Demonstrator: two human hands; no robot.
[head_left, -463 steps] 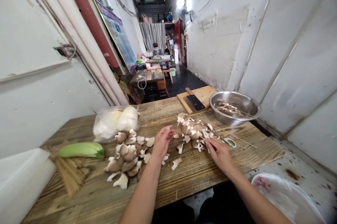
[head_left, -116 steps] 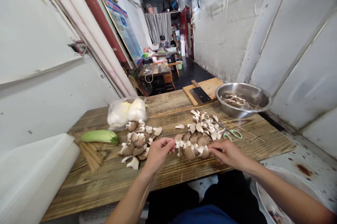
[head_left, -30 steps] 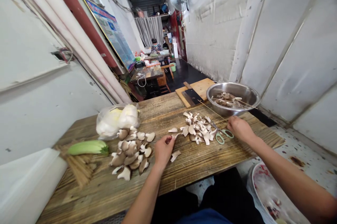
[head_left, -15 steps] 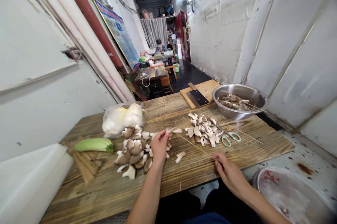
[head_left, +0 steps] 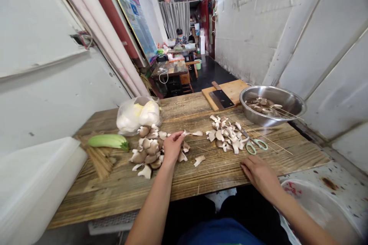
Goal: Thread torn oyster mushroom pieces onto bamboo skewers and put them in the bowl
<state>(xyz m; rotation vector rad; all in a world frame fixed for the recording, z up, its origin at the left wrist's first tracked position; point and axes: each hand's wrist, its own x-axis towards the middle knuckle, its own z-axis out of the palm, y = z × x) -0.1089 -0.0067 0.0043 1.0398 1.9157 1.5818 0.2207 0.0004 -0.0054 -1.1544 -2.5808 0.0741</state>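
Above the wooden table, my left hand (head_left: 172, 148) pinches a small oyster mushroom piece (head_left: 187, 133). Just under that hand is a pile of brown-capped oyster mushrooms (head_left: 148, 149). My right hand (head_left: 261, 174) is closed near the table's front edge, gripping the end of a thin bamboo skewer (head_left: 212, 153). The skewer's bare tip points left toward my left hand. Between and beyond my hands lies a heap of cut, pale mushroom pieces (head_left: 225, 134). Scissors with light green handles (head_left: 255, 146) rest against its right side. One loose mushroom piece (head_left: 199, 160) lies near the skewer.
A steel bowl (head_left: 271, 116) with skewered mushrooms stands back right, beside a cutting board (head_left: 234, 89) bearing a cleaver (head_left: 222, 98). More skewers (head_left: 270, 141) lie before it. At left are a bagged white vegetable (head_left: 138, 116), a green gourd (head_left: 107, 141) and a plastic roll (head_left: 46, 187). A person sits far back.
The mushroom-loaded skewer held between both hands earlier is gone from them. My right hand has come from beside the bowl to the front edge with a bare skewer; my left now pinches a mushroom piece.
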